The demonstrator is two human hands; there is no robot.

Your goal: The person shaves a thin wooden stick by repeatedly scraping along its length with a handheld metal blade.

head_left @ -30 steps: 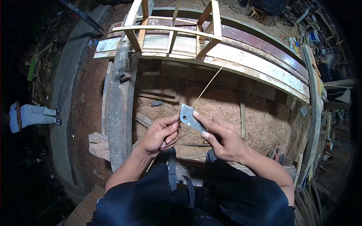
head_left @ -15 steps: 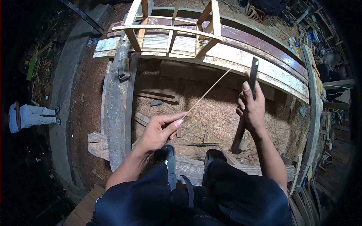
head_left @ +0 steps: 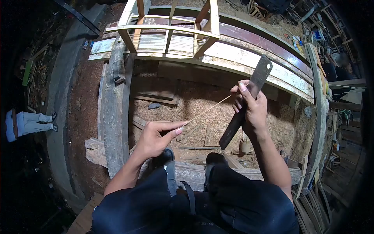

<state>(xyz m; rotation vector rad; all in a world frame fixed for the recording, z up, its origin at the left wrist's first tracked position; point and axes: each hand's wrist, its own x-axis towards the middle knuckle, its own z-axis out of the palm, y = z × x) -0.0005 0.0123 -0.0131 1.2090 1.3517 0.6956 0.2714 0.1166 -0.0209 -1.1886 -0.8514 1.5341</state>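
Observation:
My left hand pinches one end of a thin light strip between thumb and fingers. The strip slants up to the right, and its far end reaches the fingertips of my right hand. That hand is wrapped round a long, flat, dark metal blade with a hole near its upper end. The blade lies diagonally across the palm, its lower end pointing down to the left.
A wooden frame with thin rods stands on a plank bench ahead. Thick beams flank the shavings-covered ground. A person stands at the far left. Another person is dimly visible at the right.
The blade was at my left fingertips, then swung up to the right in my right hand. Now that hand has moved slightly left, to the strip's far end. The view has shifted slightly.

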